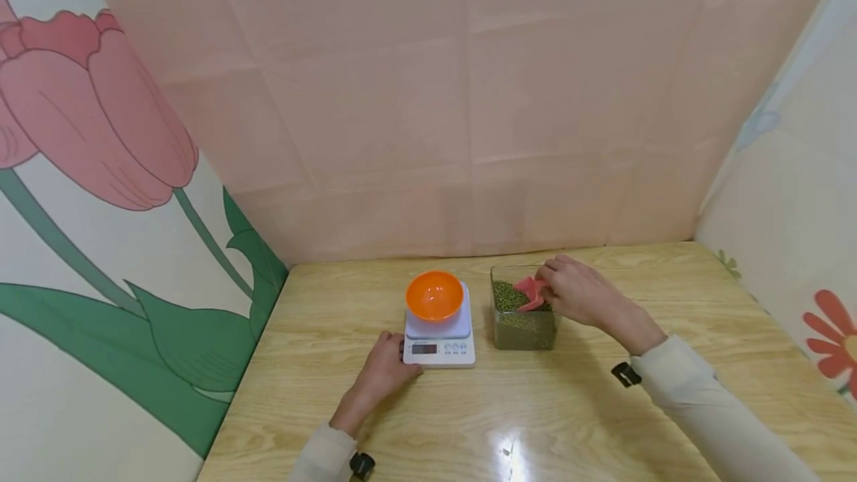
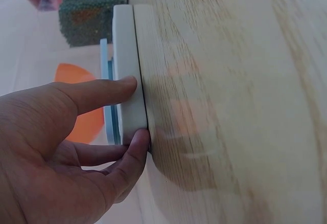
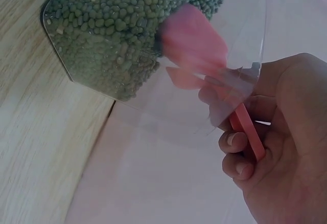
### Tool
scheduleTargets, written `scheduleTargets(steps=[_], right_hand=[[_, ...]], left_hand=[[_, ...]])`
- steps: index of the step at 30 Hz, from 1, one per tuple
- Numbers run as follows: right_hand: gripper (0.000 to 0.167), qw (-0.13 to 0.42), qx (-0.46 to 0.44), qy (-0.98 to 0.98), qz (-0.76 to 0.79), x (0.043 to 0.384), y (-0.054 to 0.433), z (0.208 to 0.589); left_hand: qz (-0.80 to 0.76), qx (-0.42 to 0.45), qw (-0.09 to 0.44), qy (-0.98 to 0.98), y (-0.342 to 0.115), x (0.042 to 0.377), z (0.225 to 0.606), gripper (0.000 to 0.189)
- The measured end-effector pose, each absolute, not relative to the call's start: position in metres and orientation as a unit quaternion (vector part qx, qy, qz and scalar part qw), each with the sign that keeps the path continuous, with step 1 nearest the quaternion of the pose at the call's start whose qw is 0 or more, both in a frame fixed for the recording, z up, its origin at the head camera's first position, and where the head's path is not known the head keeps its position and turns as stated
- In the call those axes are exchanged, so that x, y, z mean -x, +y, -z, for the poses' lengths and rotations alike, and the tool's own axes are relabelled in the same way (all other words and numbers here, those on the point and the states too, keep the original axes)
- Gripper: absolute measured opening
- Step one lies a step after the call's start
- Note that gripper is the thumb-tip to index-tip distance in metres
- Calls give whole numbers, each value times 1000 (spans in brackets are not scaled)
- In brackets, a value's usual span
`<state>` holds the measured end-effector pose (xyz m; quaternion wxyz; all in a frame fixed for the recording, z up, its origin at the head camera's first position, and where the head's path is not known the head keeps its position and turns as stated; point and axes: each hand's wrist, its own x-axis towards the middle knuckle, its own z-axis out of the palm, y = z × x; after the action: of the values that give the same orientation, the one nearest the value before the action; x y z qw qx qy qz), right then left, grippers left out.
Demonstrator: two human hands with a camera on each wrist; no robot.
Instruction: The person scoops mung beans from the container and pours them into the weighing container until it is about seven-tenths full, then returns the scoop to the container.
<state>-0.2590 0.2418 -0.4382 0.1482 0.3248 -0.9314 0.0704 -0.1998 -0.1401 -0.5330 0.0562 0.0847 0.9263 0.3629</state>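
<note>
My right hand (image 1: pixel 581 290) grips the handle of a pink scoop (image 1: pixel 530 293), its fingers curled round it in the right wrist view. The scoop's bowl dips into green mung beans (image 3: pixel 110 17) inside a clear square container (image 1: pixel 525 339). At the left, my left hand (image 1: pixel 386 364) holds the near left corner of a white kitchen scale (image 1: pixel 438 360). In the left wrist view the thumb (image 2: pixel 115 91) lies along the scale's front edge and the other fingers bend against its side. An orange bowl (image 1: pixel 435 296) stands on the scale's platform, right side up.
The bean container stands just right of the scale on a wood-grain table (image 1: pixel 428 422). A pink-covered wall (image 1: pixel 469 132) rises behind the table. Side walls with painted flowers flank it, a large tulip (image 1: pixel 100 110) at the left.
</note>
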Motion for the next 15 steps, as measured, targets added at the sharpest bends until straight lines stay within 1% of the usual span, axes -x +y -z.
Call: scheduleTargets(steps=[8,15], right_hand=[[7,148,-325,-931,-75,260,239,439],[7,144,-326,-931,-80,260,237,439]], left_hand=[[-364,-83,55,926,-140,200,532,53],[-361,-74,62,927,-140,201,531,53]])
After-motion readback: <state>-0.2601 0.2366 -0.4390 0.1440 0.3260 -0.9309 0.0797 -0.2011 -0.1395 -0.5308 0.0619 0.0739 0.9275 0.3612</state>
